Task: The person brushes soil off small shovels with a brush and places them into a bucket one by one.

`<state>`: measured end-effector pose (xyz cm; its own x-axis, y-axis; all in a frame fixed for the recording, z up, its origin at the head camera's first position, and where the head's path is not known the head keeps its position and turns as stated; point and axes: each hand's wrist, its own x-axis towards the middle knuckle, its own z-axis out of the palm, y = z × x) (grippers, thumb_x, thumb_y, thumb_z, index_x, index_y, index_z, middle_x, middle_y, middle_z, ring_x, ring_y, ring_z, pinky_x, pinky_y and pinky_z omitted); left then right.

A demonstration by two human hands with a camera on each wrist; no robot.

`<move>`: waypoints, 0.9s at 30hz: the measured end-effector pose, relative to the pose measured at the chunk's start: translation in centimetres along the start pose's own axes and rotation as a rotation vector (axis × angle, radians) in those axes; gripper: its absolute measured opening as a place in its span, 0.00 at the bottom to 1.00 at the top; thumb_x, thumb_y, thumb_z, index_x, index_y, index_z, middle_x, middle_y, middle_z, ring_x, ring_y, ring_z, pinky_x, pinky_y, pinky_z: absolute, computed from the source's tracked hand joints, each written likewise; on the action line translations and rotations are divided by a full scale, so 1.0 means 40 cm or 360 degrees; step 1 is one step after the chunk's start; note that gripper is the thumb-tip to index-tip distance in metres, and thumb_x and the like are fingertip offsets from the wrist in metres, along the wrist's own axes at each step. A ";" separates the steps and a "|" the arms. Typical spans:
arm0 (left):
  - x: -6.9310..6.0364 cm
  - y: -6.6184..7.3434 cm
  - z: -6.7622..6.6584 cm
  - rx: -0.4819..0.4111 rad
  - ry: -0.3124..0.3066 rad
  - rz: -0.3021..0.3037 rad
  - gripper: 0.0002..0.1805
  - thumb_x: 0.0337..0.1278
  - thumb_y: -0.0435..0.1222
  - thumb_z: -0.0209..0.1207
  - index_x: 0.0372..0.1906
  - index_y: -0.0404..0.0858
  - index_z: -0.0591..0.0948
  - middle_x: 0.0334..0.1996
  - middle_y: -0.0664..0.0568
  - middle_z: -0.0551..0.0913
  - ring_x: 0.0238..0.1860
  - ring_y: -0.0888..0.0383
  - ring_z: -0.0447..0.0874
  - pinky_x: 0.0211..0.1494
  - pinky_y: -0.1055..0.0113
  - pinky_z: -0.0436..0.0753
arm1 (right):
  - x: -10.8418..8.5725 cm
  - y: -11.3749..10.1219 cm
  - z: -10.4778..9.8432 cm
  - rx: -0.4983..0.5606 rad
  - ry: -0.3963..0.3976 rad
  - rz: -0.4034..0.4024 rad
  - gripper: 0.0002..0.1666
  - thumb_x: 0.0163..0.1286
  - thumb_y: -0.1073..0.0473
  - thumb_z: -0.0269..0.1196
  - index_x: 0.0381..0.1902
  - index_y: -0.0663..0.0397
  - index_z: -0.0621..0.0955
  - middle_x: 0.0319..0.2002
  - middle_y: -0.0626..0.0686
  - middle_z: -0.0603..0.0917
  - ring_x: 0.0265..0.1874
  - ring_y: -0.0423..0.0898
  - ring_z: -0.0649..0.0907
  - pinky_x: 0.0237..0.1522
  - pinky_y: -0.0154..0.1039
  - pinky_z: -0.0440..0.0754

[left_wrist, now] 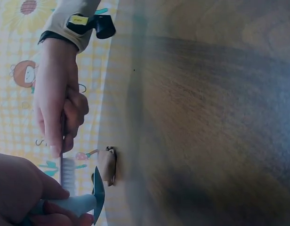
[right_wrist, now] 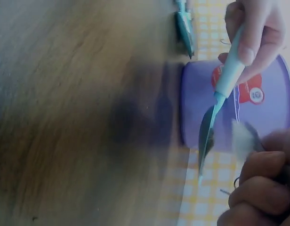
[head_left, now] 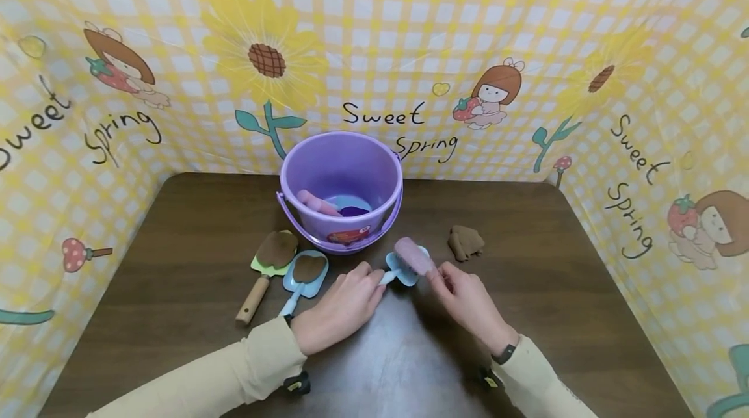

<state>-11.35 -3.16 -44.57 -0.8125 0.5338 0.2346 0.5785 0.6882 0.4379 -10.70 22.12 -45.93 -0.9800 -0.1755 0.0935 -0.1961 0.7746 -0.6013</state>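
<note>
- The left hand (head_left: pixel 345 304) grips the handle of a blue shovel (head_left: pixel 404 277), thumb and fingers closed round it
- The right hand (head_left: pixel 471 301) holds a brush (head_left: pixel 414 255) by its handle, fingers curled; its white bristles (right_wrist: pixel 244 141) face down in the right wrist view
- The shovel is held above the middle of the table (head_left: pixel 556 314), nearer the far edge than the near one; the brush is just over its blade, with a gap between bristles and blade
- A bit of brown shows on that blade
- A purple bucket (head_left: pixel 339 161) stands by the middle of the far edge, a pink piece (head_left: pixel 318 203) leaning inside it and a dark purple piece (head_left: pixel 354 212) beside that
- A brown lump (head_left: pixel 466 242) lies right of the bucket, on the side of the far right corner
- Towards the left edge lies a green spade (head_left: pixel 253 301) with a wooden handle, a brown piece (head_left: pixel 277 249) on its blade
- A second blue shovel (head_left: pixel 298 288) lies just beside the spade, also carrying brown stuff (head_left: pixel 308 268), its handle running towards the near edge
</note>
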 end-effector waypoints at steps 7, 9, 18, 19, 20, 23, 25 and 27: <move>0.002 -0.001 -0.008 -0.0044 0.0046 0.0039 0.05 0.70 0.33 0.64 0.37 0.35 0.80 0.28 0.50 0.72 0.22 0.56 0.74 0.24 0.64 0.75 | 0.000 0.011 0.012 -0.0145 0.0002 -0.0042 0.13 0.75 0.54 0.67 0.31 0.47 0.76 0.17 0.41 0.67 0.14 0.36 0.66 0.18 0.33 0.64; 0.001 -0.001 -0.008 -0.0057 0.0030 0.0037 0.05 0.70 0.33 0.64 0.37 0.35 0.80 0.28 0.50 0.72 0.22 0.56 0.74 0.24 0.64 0.74 | 0.000 0.013 0.010 -0.0091 -0.0012 0.0028 0.12 0.76 0.55 0.66 0.31 0.50 0.78 0.17 0.43 0.68 0.15 0.38 0.67 0.18 0.34 0.65; -0.004 -0.001 0.000 -0.0048 0.0001 0.0039 0.06 0.73 0.34 0.62 0.44 0.34 0.82 0.30 0.49 0.73 0.23 0.56 0.76 0.25 0.64 0.78 | 0.003 0.020 0.007 0.0010 -0.0055 0.0233 0.16 0.79 0.53 0.62 0.30 0.53 0.78 0.18 0.45 0.68 0.17 0.41 0.68 0.21 0.34 0.65; -0.004 -0.001 0.001 -0.0039 0.0002 0.0042 0.06 0.73 0.34 0.62 0.44 0.33 0.82 0.30 0.49 0.73 0.23 0.56 0.76 0.25 0.64 0.78 | 0.004 0.020 0.006 0.0015 -0.0049 0.0239 0.16 0.79 0.52 0.62 0.30 0.53 0.78 0.18 0.46 0.68 0.17 0.41 0.68 0.21 0.34 0.65; -0.004 -0.001 0.001 -0.0032 0.0000 0.0043 0.07 0.73 0.35 0.62 0.45 0.33 0.82 0.31 0.49 0.73 0.23 0.56 0.77 0.25 0.65 0.78 | 0.004 0.021 0.005 0.0022 -0.0042 0.0247 0.17 0.80 0.52 0.61 0.29 0.53 0.78 0.18 0.46 0.68 0.17 0.41 0.68 0.21 0.34 0.65; -0.005 0.000 0.002 -0.0009 -0.0008 0.0044 0.07 0.73 0.35 0.62 0.44 0.34 0.82 0.31 0.49 0.73 0.22 0.55 0.77 0.25 0.64 0.78 | 0.009 0.026 0.003 0.0007 -0.0006 0.0271 0.19 0.81 0.51 0.60 0.28 0.54 0.77 0.18 0.47 0.68 0.17 0.42 0.69 0.22 0.35 0.66; -0.006 0.000 0.003 -0.0004 -0.0016 0.0039 0.06 0.73 0.35 0.62 0.42 0.34 0.82 0.30 0.49 0.73 0.22 0.55 0.77 0.25 0.63 0.78 | 0.012 0.033 0.002 -0.0016 0.0008 0.0293 0.19 0.81 0.51 0.59 0.29 0.55 0.77 0.19 0.47 0.69 0.18 0.43 0.69 0.22 0.36 0.67; -0.007 0.000 0.003 0.0003 -0.0020 0.0029 0.06 0.73 0.34 0.62 0.40 0.35 0.82 0.30 0.49 0.73 0.22 0.54 0.77 0.25 0.62 0.78 | 0.016 0.039 0.001 -0.0040 0.0026 0.0301 0.18 0.81 0.52 0.59 0.29 0.55 0.77 0.19 0.47 0.70 0.18 0.43 0.70 0.23 0.36 0.68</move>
<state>-11.13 -3.25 -44.74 -0.8007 0.5524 0.2315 0.5934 0.6792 0.4319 -11.62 23.19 -46.82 -0.9999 -0.0157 -0.0065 -0.0089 0.8076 -0.5896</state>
